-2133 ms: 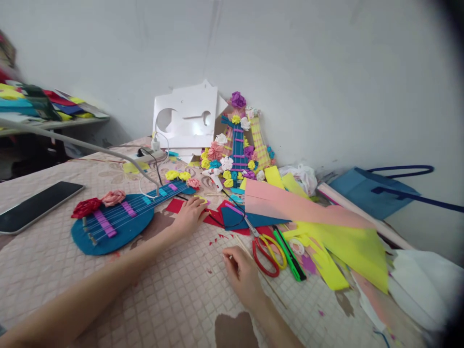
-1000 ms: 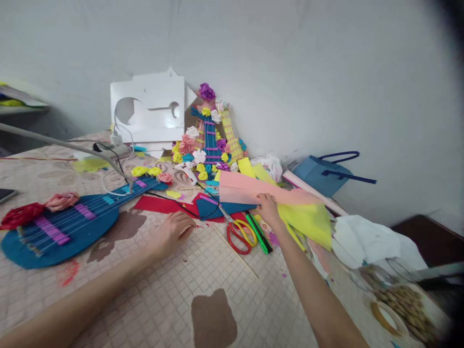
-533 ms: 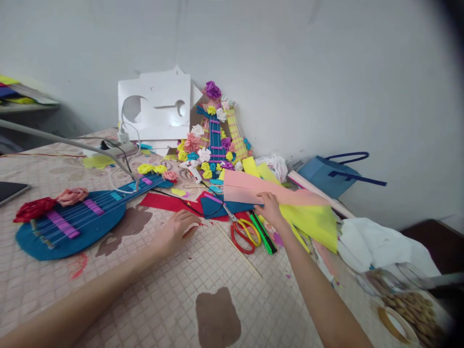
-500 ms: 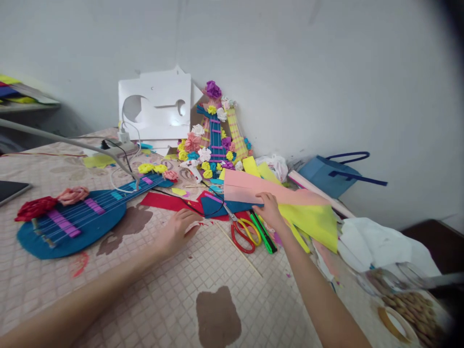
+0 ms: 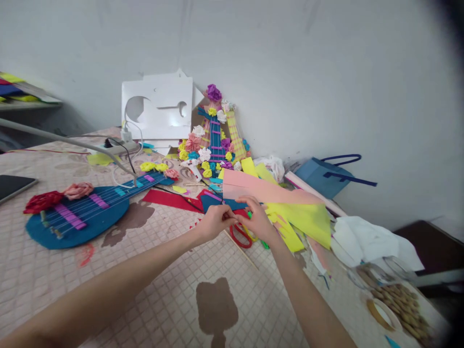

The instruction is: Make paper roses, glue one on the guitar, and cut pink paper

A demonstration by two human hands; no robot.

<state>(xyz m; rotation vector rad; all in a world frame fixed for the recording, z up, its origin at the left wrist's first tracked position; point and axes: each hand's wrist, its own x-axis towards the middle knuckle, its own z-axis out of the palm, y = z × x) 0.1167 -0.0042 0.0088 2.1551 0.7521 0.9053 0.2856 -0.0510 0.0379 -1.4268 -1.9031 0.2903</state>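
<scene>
My left hand point(image 5: 215, 222) and my right hand point(image 5: 257, 220) meet over the middle of the table, fingertips pinched together. Anything between them is too small or hidden to make out. Directly beneath lie scissors with red handles point(image 5: 240, 237), partly covered by the hands. A thin wooden stick point(image 5: 246, 255) slants out below them. Green parts of a cutter point(image 5: 265, 245) peek out beside my right wrist. Beyond the fingers are a blue felt piece point(image 5: 209, 200), a red felt strip point(image 5: 170, 199) and a pink sheet point(image 5: 261, 185) overlapping a yellow sheet point(image 5: 315, 223).
A blue felt guitar with roses point(image 5: 105, 212) lies on the left. Behind it stand white cut-out boards point(image 5: 159, 116), flower-trimmed guitars point(image 5: 215, 135) and a glue gun point(image 5: 192, 169). To the right are a blue bag point(image 5: 322, 175), white sheeting point(image 5: 373, 239), peanuts point(image 5: 398, 304) and a tape roll point(image 5: 380, 314).
My left hand has moved right and my right hand slightly left and down, off the pink sheet. Their fingertips now meet above the scissors. The view has shifted a little.
</scene>
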